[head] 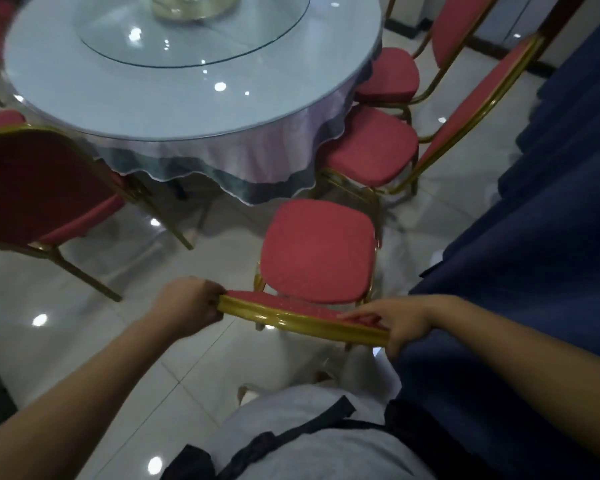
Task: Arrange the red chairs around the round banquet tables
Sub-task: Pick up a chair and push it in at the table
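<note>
- Chair (pixel 317 251) stands on the tiled floor (pixel 84 306) just short of the table (pixel 187 109), red seat pointing at it. Seat's front edge sits near the cloth (pixel 239 168) hem, not tucked under.
- Left hand (pixel 191 303) grips the L end of the chair's gold top rail, fingers curled tight round it.
- Right hand (pixel 395 320) holds the R end. Fingers lie close together over the red back pad w/ the thumb under the gold frame, pinching it.
- Both forearms are bare and reach fwd from a pale shirt (pixel 309 427) crossed by a dark strap.
- Table is round w/ a pale glossy top and a glass turntable (pixel 187 39) at centre. A gold-toned item sits on the turntable, too blurred to tell what.
- Cloth hangs in scalloped folds, lilac over grey, w/ ceiling lights glinting on the top.
- Left chair (pixel 39 188) shows its dark red back to the camera, seat toward the table, well apart from the held chair.
- Near right chair (pixel 371 147) has its seat edge by the cloth hem, just beside the held chair.
- Far right chair (pixel 385 74) stands right behind it, the two seats almost touching and both backs leaning out to the R.
- Blue drape (pixel 534 237) fills the R side, next to the right hand and forearm.
</note>
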Motion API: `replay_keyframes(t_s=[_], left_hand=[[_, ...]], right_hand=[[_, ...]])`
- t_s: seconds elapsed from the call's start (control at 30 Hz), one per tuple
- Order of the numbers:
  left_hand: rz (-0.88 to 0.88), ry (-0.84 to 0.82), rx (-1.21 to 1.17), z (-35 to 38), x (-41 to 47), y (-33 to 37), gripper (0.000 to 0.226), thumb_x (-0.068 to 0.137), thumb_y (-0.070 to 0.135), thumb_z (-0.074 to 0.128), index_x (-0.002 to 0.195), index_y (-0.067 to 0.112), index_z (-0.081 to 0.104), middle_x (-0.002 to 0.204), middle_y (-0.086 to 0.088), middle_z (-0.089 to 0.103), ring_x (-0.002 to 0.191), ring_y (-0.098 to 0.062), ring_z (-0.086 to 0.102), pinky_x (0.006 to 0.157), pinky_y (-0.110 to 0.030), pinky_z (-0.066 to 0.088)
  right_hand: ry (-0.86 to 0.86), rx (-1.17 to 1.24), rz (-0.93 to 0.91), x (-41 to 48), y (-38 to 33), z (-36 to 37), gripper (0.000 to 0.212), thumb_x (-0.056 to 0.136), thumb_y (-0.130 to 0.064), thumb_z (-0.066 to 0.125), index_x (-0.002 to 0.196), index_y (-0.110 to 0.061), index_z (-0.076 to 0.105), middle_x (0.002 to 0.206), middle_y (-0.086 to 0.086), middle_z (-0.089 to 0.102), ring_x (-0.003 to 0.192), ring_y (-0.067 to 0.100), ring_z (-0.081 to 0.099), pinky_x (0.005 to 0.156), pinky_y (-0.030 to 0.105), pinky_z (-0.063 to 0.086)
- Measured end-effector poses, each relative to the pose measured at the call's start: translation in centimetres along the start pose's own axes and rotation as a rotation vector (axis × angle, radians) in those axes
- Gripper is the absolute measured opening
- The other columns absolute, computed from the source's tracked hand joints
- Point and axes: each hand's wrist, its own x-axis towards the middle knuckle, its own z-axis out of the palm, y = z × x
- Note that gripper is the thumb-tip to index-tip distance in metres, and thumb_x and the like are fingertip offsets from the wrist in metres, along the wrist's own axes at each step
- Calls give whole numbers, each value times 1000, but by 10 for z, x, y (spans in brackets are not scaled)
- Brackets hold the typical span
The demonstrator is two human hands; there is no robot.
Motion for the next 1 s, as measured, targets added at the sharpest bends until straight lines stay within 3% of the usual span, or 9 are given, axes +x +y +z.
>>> replay_keyframes(t_s=[0.13,0.27,0.37,0.47,0.53,0.73,0.8,0.93,1.0], left_hand=[[-24,-22,-27,24,-23,42,28,79,47,63,105,39,71,83,13,70,75,-8,64,63,-23,51],[-44,105,-260,37,-19,70,23,83,42,66,106,40,69,85,13,63,82,-12,60,66,-29,49],[-61,192,-472,33,-3,86,31,85,33,71,116,36,67,97,11,66,88,-13,59,75,-35,52],[-35,164,-538,22,22,86,29,83,23,74,108,37,69,88,22,62,86,-4,62,71,-25,50],[-46,171,-556,17,34,79,34,81,16,74,106,38,68,82,27,59,79,6,59,65,-14,41],[-197,220,-566,-5,78,52,29,81,8,73,104,25,71,74,21,57,69,1,54,58,-17,36],[-241,232,-580,-13,90,45,26,82,5,69,95,27,67,75,13,61,74,-13,59,58,-22,39],[-320,222,-633,-20,98,36,29,82,3,62,104,22,66,97,-4,68,94,-26,64,73,-31,46],[-285,206,-658,-18,91,29,46,83,9,65,126,22,60,118,-5,65,110,-26,61,84,-28,44]], right_hand=[[161,-58,101,-22,58,-45,87,71,-18,79,141,-49,38,140,-10,41,125,14,47,95,30,45],[643,42,81,-29,83,-72,82,73,-10,80,139,-42,45,143,-7,38,116,15,52,86,32,52],[960,103,60,-17,71,-49,77,79,-30,76,141,-49,33,155,-3,26,141,31,31,106,48,40],[899,2,136,-1,44,-29,98,67,-86,53,148,-53,8,163,-5,-3,149,38,-9,115,62,11],[899,0,199,7,32,-42,100,62,-97,35,146,-52,6,164,-3,-4,149,39,-13,115,64,7],[908,67,179,44,11,-87,99,67,-95,38,148,-44,12,164,-5,-13,146,40,-24,114,67,1],[893,98,170,53,4,-104,100,64,-96,37,147,-46,12,164,-5,-14,145,40,-26,113,68,1],[869,109,186,59,-10,-120,99,68,-92,41,150,-43,12,165,-2,-14,145,43,-26,116,66,-2],[844,89,239,53,-20,-118,95,73,-88,45,151,-42,13,165,-1,-12,146,41,-23,117,66,0]])
